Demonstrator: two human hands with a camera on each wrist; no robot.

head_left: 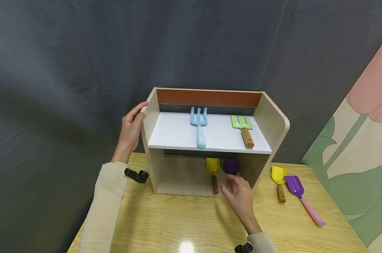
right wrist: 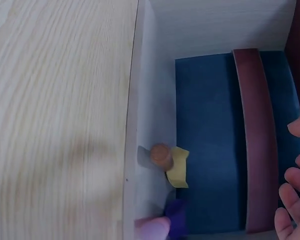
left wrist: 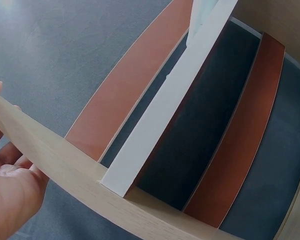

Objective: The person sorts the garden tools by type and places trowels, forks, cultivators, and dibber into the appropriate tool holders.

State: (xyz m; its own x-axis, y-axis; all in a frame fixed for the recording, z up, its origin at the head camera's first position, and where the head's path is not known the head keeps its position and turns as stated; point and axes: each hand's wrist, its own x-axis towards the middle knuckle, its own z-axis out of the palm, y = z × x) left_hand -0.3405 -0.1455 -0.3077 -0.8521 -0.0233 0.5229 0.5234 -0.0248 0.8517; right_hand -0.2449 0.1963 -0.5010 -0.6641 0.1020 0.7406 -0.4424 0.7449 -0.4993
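My left hand [head_left: 131,130] grips the upper left side panel of a small two-level wooden shelf [head_left: 279,121], with fingertips on both sides of the panel [left wrist: 70,160] in the left wrist view. In front of the lower compartment is my right hand [head_left: 240,198], fingers apart and holding nothing. Just behind it lies a purple toy shovel [head_left: 230,166], its pink handle [right wrist: 154,228] partly hidden by the hand in the head view. Left of that shovel, a yellow toy shovel [head_left: 213,165] with a wooden handle lies on the same level.
On the white upper level lie a light blue toy fork [head_left: 198,123] and a green toy fork [head_left: 242,123] with a wooden handle. Right of the shelf, another yellow shovel [head_left: 278,174] and another purple shovel [head_left: 294,186] lie on the wooden table [head_left: 165,225]. A dark curtain [head_left: 210,42] hangs behind.
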